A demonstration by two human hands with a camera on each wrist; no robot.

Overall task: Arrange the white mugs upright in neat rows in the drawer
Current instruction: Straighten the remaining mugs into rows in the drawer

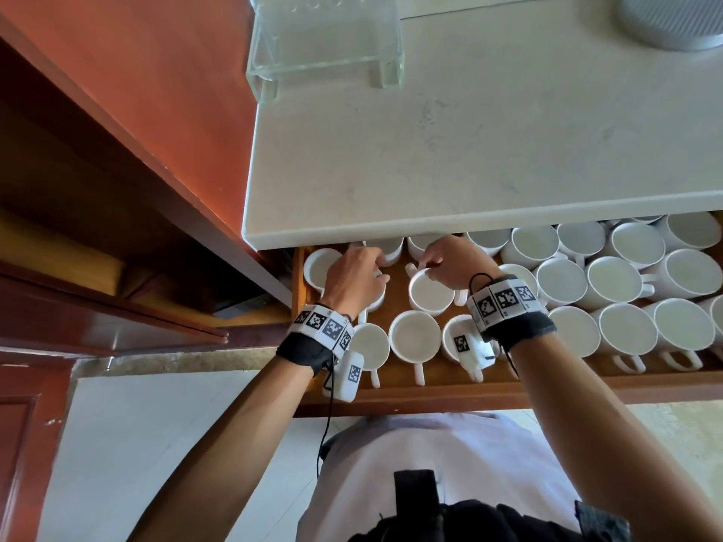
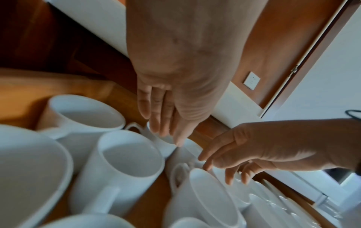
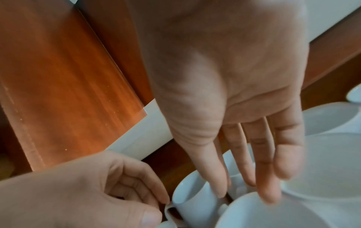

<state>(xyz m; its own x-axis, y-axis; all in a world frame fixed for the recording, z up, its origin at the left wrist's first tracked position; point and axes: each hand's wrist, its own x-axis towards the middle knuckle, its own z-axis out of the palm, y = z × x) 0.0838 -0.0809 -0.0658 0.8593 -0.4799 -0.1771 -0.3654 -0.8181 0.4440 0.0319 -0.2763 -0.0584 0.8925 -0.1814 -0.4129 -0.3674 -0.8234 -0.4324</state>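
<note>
An open wooden drawer (image 1: 508, 390) holds several upright white mugs. My left hand (image 1: 362, 266) reaches to a mug at the back (image 1: 391, 250), partly under the counter. Its curled index finger and thumb pinch that mug's handle (image 3: 167, 207). In the left wrist view the left hand (image 2: 168, 137) lies over this mug (image 2: 166, 146). My right hand (image 1: 442, 262) hovers over a mug in the second row (image 1: 428, 297). The right hand (image 3: 245, 197) has straight fingers (image 3: 268, 195) whose tips touch that mug's rim (image 3: 250, 200).
A white countertop (image 1: 469, 150) overhangs the drawer's back row. On it stand a clear acrylic riser (image 1: 324, 45) and a grey round object (image 1: 673, 17). Mugs pack the drawer's right side (image 1: 614, 283). Bare drawer floor (image 1: 397, 285) shows between my hands. A wooden cabinet (image 1: 117, 189) is at left.
</note>
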